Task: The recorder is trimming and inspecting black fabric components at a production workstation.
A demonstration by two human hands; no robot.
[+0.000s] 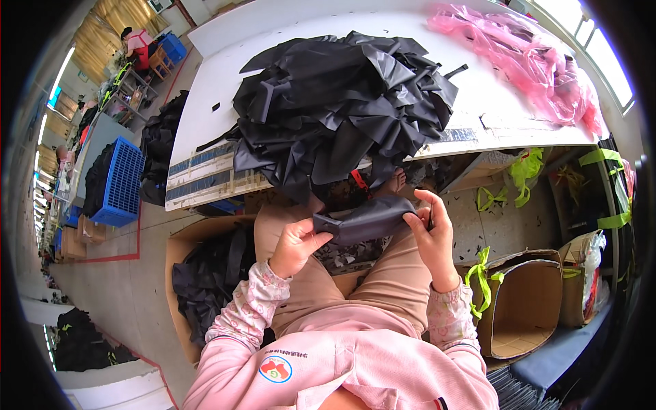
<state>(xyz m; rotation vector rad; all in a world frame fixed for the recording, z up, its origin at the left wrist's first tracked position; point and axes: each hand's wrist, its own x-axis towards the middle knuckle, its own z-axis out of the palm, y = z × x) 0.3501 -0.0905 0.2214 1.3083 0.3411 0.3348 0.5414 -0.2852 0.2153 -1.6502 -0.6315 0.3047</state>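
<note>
Pink shirt [389, 365] nearest, black fabric [369, 220] spans left fingers [319, 240] to right fingers [414, 223].

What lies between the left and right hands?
In the head view, a black piece of material spans the gap, held toward its ends by the left hand and the right hand.

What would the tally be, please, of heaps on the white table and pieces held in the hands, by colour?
Black heap: 1
Pink plastic heap: 1
Held black piece, apparently single: 1
Total: 3
</note>
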